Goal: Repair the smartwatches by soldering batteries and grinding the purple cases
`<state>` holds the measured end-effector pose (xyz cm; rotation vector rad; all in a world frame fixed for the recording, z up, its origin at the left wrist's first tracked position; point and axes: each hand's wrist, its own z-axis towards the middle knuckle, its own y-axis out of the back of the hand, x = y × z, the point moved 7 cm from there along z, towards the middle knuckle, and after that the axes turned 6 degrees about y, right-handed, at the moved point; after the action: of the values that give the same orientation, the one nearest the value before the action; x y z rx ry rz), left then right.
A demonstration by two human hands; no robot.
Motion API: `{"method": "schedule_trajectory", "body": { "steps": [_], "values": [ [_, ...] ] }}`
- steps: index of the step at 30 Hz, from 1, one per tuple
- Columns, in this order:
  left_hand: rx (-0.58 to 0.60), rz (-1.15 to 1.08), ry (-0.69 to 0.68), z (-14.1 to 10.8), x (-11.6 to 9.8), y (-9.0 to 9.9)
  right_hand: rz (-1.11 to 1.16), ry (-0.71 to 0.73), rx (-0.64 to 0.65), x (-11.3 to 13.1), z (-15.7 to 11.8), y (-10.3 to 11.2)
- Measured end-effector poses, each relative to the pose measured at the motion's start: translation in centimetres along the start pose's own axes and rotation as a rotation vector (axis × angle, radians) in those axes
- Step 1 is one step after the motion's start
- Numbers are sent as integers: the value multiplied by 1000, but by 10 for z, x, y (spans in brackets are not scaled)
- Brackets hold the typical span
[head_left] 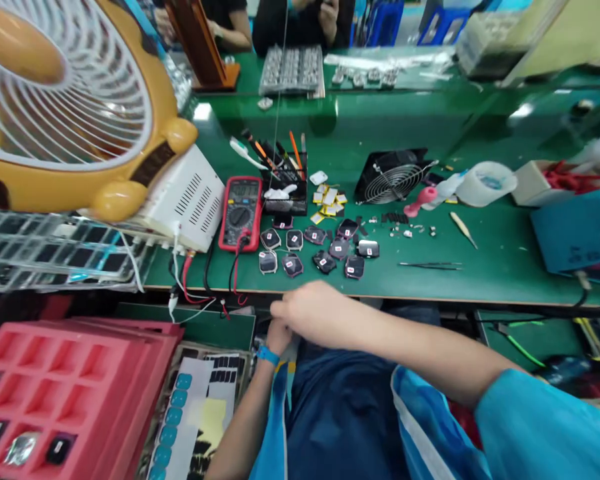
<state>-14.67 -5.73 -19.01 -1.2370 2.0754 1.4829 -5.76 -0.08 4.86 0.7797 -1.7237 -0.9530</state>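
Note:
My right hand point(316, 311) reaches across my lap at the bench's front edge, its fingers curled in. It lies against my left hand point(279, 337), which has a blue band point(267, 355) at the wrist. Most of the left fingers are hidden, and whatever the right fingers hold is out of sight. Just beyond the hands, several watch cases point(293, 265) with dark faces and small white labels lie on the green bench point(380, 283). A red multimeter point(241, 213) with red and black leads stands to their left.
Tweezers point(430, 265), a pale-handled tool point(463, 230) and a small black fan point(393, 177) are on the bench. A large yellow fan point(165, 143) stands left. Pink foam trays point(55, 373) are stacked below left. Other people sit across the bench, behind a tray of parts point(293, 70).

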Motion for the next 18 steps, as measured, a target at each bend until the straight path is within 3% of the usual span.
{"method": "schedule_trajectory", "body": {
  "steps": [5, 7, 9, 12, 15, 16, 18],
  "values": [
    [34, 36, -1, -24, -12, -16, -332, -173, -340, -54, 33, 114],
    [23, 41, -5, -27, -20, -15, -377, -245, -427, -71, 40, 142],
    [20, 38, -13, -29, -30, -10, -392, -251, -490, -75, 32, 153],
    [69, 16, -51, -38, -50, 4, -314, -185, -475, -72, -16, 135],
    [274, -45, -157, -66, -72, 21, 93, -50, -218, -60, -92, 77],
    [410, -87, -225, -80, -78, 25, 339, 61, -62, -47, -120, 51],
    [935, -232, -474, -125, -91, 27, 840, 179, 202, -14, -178, 11]
  ]
}}
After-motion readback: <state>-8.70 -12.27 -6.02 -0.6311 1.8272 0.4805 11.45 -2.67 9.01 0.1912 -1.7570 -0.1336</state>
